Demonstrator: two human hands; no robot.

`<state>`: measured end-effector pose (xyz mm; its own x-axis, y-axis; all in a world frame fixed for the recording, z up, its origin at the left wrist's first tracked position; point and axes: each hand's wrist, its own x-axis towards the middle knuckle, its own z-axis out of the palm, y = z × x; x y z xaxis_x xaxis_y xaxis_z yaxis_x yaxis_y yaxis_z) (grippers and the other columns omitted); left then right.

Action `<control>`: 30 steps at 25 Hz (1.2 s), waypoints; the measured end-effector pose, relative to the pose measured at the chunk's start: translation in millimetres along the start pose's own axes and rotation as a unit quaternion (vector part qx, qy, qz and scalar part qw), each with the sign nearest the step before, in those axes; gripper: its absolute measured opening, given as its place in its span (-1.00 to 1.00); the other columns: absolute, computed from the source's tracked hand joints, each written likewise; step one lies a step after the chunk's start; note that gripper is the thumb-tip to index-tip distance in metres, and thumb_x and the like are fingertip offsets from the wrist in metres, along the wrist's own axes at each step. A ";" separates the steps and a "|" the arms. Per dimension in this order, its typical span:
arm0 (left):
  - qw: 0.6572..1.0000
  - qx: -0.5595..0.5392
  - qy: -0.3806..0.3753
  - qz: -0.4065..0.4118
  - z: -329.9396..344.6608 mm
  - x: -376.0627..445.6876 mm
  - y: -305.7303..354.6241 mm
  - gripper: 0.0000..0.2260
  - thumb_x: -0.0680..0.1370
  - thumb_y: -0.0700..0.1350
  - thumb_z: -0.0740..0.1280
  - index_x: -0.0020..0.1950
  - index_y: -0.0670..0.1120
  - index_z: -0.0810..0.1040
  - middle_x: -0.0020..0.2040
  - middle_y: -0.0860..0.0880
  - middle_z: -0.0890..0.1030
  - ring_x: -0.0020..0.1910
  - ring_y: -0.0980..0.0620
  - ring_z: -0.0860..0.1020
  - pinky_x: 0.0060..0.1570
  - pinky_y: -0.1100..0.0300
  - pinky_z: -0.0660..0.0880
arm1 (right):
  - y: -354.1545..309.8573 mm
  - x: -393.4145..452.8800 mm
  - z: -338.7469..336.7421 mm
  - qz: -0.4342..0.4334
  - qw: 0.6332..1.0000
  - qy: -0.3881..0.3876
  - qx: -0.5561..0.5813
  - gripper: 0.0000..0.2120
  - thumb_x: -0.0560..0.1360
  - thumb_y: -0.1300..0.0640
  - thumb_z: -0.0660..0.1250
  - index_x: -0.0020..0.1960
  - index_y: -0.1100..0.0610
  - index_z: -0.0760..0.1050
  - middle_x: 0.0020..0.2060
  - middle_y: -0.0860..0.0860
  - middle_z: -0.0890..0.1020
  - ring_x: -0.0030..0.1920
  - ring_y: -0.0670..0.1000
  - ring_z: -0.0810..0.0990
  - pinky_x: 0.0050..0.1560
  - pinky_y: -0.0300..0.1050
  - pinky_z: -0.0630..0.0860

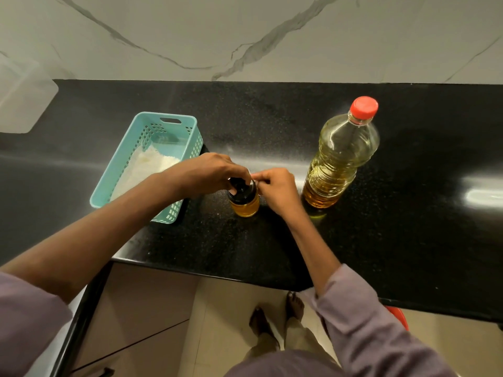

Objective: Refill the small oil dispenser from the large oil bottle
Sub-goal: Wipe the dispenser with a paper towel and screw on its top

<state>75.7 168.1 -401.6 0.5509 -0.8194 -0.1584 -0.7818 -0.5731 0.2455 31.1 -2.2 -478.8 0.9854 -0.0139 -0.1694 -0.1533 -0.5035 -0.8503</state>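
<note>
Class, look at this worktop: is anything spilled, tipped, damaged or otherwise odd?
Nothing stands out. The big bottle stands upright with its red cap on, the dispenser stands upright between both hands, and no oil shows on the counter. The basket sits flat, at an angle to the counter edge.

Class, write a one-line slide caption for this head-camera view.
Both hands, left and right, work the black top of the small oil dispenser; the red-capped large oil bottle stands closed beside it.
</note>
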 end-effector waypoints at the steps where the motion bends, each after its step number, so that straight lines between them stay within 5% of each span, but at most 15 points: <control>1: 1.000 0.005 -0.002 -0.002 -0.3 0.6 1.6 -0.66 0.44 -0.25 0.43 0.19 -0.05 0.57 -0.01 -0.07 0.64 -0.02 -0.03 0.59 -0.10 0.22 0.46 | 2.9 5.2 6.3 0.014 0.999 -0.015 -0.031 -0.81 0.45 0.36 0.29 -0.13 0.23 0.68 -0.22 0.15 0.70 -0.16 0.08 0.64 -0.09 0.04 0.61; 3: 1.000 0.009 -0.005 -0.007 -0.4 0.7 4.1 -0.67 0.44 -0.25 0.43 0.18 -0.06 0.57 -0.01 -0.07 0.65 -0.03 -0.05 0.59 -0.10 0.20 0.47 | 14.0 3.3 15.8 0.043 0.996 -0.028 -0.078 -0.78 0.42 0.39 0.26 -0.26 0.24 0.66 -0.41 0.07 0.61 -0.30 0.07 0.56 -0.24 -0.02 0.53; 5: 1.000 0.012 -0.002 -0.009 -0.8 -0.8 4.7 -0.68 0.45 -0.25 0.42 0.18 -0.06 0.57 0.00 -0.07 0.65 -0.02 -0.06 0.59 -0.10 0.16 0.49 | 21.2 -9.4 12.5 0.042 0.997 -0.017 -0.063 -0.77 0.43 0.38 0.27 -0.15 0.20 0.68 -0.36 -0.01 0.63 -0.31 -0.01 0.55 -0.27 -0.09 0.48; 7: 1.000 0.016 0.000 -0.011 1.0 -2.5 4.3 -0.66 0.47 -0.23 0.40 0.23 -0.05 0.52 0.06 -0.08 0.63 0.02 -0.06 0.57 -0.07 0.15 0.49 | 24.6 -20.0 4.2 0.053 0.995 0.006 0.079 -0.77 0.45 0.35 0.31 0.06 0.20 0.64 -0.18 0.05 0.69 -0.25 -0.03 0.61 -0.19 -0.11 0.57; 9: 0.999 0.005 0.011 -0.048 4.5 -2.8 5.9 -0.59 0.50 -0.20 0.37 0.33 -0.01 0.42 0.13 -0.09 0.58 0.08 -0.06 0.53 -0.03 0.18 0.43 | 25.2 -23.9 0.9 0.102 0.950 0.022 0.296 -0.70 0.49 0.34 0.30 0.21 0.23 0.54 -0.10 0.10 0.66 -0.22 -0.05 0.60 -0.12 -0.16 0.58; 11: 0.994 -0.019 0.033 -0.106 10.8 -5.3 9.9 -0.43 0.49 -0.16 0.39 0.45 0.01 0.26 0.15 -0.12 0.55 0.09 -0.04 0.52 -0.01 0.22 0.39 | 27.7 -25.2 2.5 0.146 0.912 0.032 0.383 -0.66 0.53 0.35 0.24 0.29 0.22 0.46 -0.13 0.09 0.62 -0.24 -0.07 0.53 -0.14 -0.20 0.53; 15: 0.951 -0.172 0.127 -0.225 33.1 -24.3 10.2 -0.11 0.35 0.02 0.50 0.53 -0.04 0.05 0.39 -0.13 0.40 0.14 -0.06 0.53 0.15 0.07 0.49 | 31.9 -30.3 1.6 0.168 0.914 0.047 0.366 -0.80 0.55 0.30 0.25 0.06 0.14 0.61 -0.22 0.04 0.59 -0.24 -0.06 0.47 -0.15 -0.14 0.46; 19: 0.889 -0.265 0.159 -0.339 64.8 -17.9 35.3 0.05 0.23 0.25 0.50 0.52 -0.10 0.05 0.41 -0.11 0.38 0.31 -0.07 0.42 0.28 0.07 0.36 | 30.5 -20.7 9.9 0.102 0.958 0.080 0.254 -0.79 0.52 0.23 0.30 0.11 0.12 0.61 -0.09 -0.03 0.69 -0.06 -0.05 0.63 0.05 -0.06 0.59; 23: 0.876 -0.271 0.221 -0.332 76.0 5.9 43.2 -0.25 0.22 0.22 0.52 0.28 -0.07 0.37 0.13 0.02 0.56 0.15 0.01 0.53 0.04 0.22 0.44 | 22.0 -13.9 21.8 0.013 0.994 0.098 0.056 -0.71 0.54 0.27 0.26 0.23 0.14 0.56 0.09 0.03 0.66 0.11 -0.04 0.59 0.16 -0.10 0.53; 30: 0.877 -0.261 0.264 -0.304 85.1 7.1 31.9 -0.49 0.28 0.14 0.52 0.12 -0.03 0.48 -0.08 0.17 0.55 -0.09 0.19 0.55 -0.15 0.46 0.41 | 17.9 -10.1 8.5 -0.065 0.982 0.081 0.158 -0.72 0.53 0.30 0.30 0.22 0.20 0.55 0.06 0.02 0.62 0.08 -0.12 0.59 0.14 -0.26 0.52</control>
<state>29.8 143.0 -476.3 0.9862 -0.1646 0.0195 -0.1315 -0.7056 0.6963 17.8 -3.8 -496.6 0.9931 -0.1170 0.0106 -0.0152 -0.2172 -0.9760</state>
